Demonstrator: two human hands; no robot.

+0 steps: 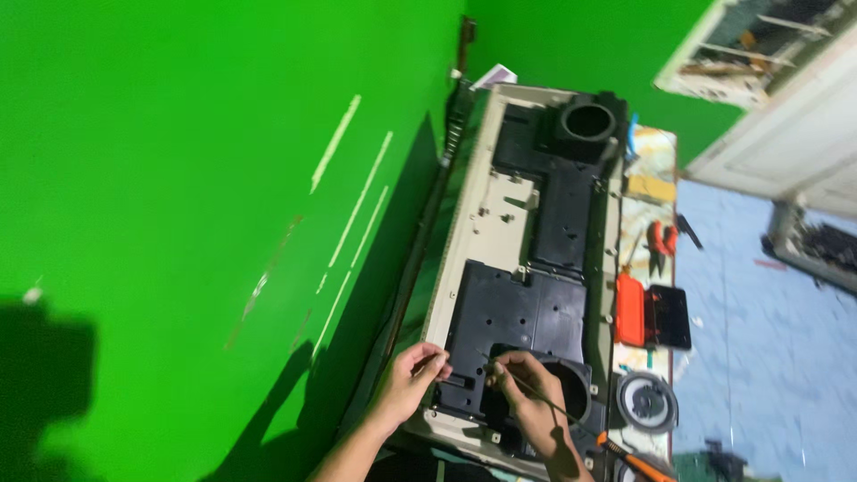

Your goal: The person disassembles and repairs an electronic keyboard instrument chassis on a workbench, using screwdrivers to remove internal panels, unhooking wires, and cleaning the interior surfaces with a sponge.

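Green wall behind surface [644,223]; left hand [409,382] pinches edge of black panel [516,326], right hand [528,393] closed on thin screwdriver [571,419], apparently tip-down

Two bare forearms, no sleeves, bare hands

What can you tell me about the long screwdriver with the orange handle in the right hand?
The long screwdriver with the orange handle has a thin dark metal shaft and an orange grip with a dark band. It lies slanted, handle toward the bottom edge of the picture, tip up at the black plastic panel of the long beige housing. The right hand pinches the shaft near its tip; the handle hangs free behind the wrist. The left hand rests beside it on the panel's edge.
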